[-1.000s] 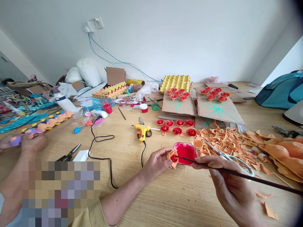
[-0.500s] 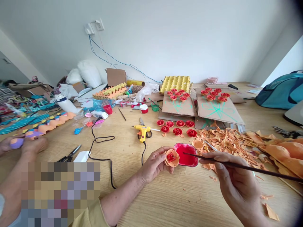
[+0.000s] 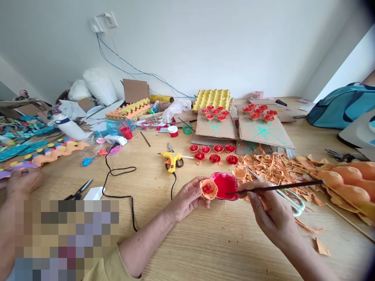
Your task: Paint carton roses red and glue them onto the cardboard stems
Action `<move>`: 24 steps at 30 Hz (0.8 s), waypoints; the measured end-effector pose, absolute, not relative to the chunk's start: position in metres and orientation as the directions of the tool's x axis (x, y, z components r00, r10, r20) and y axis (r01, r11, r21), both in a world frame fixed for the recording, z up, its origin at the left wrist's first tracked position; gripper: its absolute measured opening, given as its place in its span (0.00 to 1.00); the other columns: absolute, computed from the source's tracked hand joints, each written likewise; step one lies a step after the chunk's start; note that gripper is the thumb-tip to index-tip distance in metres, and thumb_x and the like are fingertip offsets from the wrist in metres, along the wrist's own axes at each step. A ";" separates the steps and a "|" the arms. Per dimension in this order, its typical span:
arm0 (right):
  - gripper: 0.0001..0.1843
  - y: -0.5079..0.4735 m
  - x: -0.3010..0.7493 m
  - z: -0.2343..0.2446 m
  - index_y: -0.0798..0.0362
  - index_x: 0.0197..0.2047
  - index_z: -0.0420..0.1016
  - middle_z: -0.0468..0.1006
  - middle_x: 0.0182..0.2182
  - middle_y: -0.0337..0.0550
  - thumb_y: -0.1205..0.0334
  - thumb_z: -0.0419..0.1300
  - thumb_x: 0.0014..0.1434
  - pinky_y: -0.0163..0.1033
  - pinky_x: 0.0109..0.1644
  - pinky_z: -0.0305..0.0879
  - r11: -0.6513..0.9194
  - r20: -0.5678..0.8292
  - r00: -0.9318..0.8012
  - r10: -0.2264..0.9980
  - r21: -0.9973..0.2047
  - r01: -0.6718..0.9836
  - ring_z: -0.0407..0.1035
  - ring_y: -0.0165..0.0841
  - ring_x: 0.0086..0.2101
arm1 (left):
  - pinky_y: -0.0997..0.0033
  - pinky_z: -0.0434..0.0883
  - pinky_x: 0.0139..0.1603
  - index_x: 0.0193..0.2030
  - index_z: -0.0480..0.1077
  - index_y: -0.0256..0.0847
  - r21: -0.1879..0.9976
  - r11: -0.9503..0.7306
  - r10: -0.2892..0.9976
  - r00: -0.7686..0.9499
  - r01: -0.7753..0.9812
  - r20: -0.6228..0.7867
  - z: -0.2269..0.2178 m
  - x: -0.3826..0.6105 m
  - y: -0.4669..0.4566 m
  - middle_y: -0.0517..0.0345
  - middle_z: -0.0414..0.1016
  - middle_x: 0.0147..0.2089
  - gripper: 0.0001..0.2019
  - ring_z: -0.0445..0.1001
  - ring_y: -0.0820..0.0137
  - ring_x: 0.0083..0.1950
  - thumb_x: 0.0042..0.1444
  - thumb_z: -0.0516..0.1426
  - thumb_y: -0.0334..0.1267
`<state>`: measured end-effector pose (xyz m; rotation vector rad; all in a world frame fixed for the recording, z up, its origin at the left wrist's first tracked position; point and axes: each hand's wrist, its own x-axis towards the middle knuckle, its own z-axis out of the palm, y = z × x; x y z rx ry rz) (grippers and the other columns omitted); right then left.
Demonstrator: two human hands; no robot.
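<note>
across the lower frame a wooden table (image 3: 205,246) is stretching toward a white wall (image 3: 205,39). at centre your left hand (image 3: 187,200) is pinching an orange paper flower (image 3: 208,189), and your right hand (image 3: 271,214) is gripping a brush (image 3: 283,187), its tip at the red paint dish (image 3: 225,184). a glue gun (image 3: 171,159) is lying above your left hand, and orange scraps (image 3: 278,168) are crowding the right. bare wood is showing along the bottom edge.
</note>
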<state>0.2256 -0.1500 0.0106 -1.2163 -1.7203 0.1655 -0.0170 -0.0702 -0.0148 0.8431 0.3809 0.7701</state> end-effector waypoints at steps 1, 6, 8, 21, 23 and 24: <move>0.07 -0.150 0.225 0.011 0.49 0.50 0.72 0.82 0.39 0.44 0.65 0.55 0.71 0.35 0.40 0.77 0.490 0.633 -0.023 0.774 -0.574 0.656 0.81 0.33 0.37 | 0.74 0.78 0.34 0.55 0.75 0.38 0.783 0.421 0.739 0.673 -0.458 -0.004 -0.015 -0.017 -0.070 0.52 0.80 0.41 0.24 0.77 0.74 0.32 0.55 0.70 0.44; 0.03 -0.147 0.224 0.011 0.49 0.46 0.71 0.81 0.35 0.39 0.64 0.56 0.71 0.33 0.37 0.75 0.488 0.651 -0.042 0.758 -0.524 0.698 0.79 0.30 0.32 | 0.73 0.80 0.36 0.57 0.74 0.40 0.785 0.421 0.730 0.683 -0.454 0.004 -0.017 -0.018 -0.070 0.51 0.82 0.42 0.24 0.81 0.71 0.35 0.56 0.69 0.46; 0.03 -0.146 0.224 0.011 0.49 0.45 0.71 0.81 0.34 0.38 0.64 0.57 0.70 0.33 0.36 0.74 0.485 0.661 -0.040 0.749 -0.506 0.713 0.79 0.29 0.32 | 0.73 0.80 0.37 0.59 0.73 0.42 0.786 0.424 0.728 0.686 -0.450 0.001 -0.017 -0.018 -0.070 0.51 0.82 0.44 0.25 0.83 0.69 0.36 0.57 0.69 0.45; 0.02 -0.149 0.226 0.015 0.49 0.43 0.71 0.81 0.31 0.38 0.65 0.58 0.69 0.31 0.29 0.70 0.454 0.673 -0.045 0.739 -0.446 0.771 0.77 0.29 0.28 | 0.74 0.78 0.41 0.61 0.73 0.45 0.813 0.415 0.725 0.688 -0.409 -0.024 -0.015 -0.018 -0.072 0.54 0.79 0.46 0.26 0.81 0.72 0.38 0.56 0.70 0.39; 0.03 -0.151 0.228 0.015 0.49 0.44 0.72 0.80 0.30 0.38 0.65 0.58 0.69 0.30 0.28 0.71 0.442 0.672 0.006 0.740 -0.494 0.749 0.78 0.29 0.28 | 0.73 0.78 0.40 0.60 0.73 0.45 0.810 0.413 0.724 0.689 -0.416 -0.015 -0.015 -0.018 -0.072 0.54 0.79 0.46 0.26 0.81 0.72 0.37 0.55 0.70 0.40; 0.03 -0.152 0.229 0.014 0.49 0.45 0.72 0.80 0.31 0.39 0.66 0.58 0.68 0.31 0.30 0.72 0.443 0.671 0.041 0.740 -0.532 0.721 0.78 0.30 0.29 | 0.73 0.78 0.40 0.59 0.73 0.44 0.809 0.413 0.721 0.693 -0.417 -0.011 -0.015 -0.018 -0.072 0.54 0.79 0.45 0.25 0.81 0.72 0.36 0.55 0.71 0.41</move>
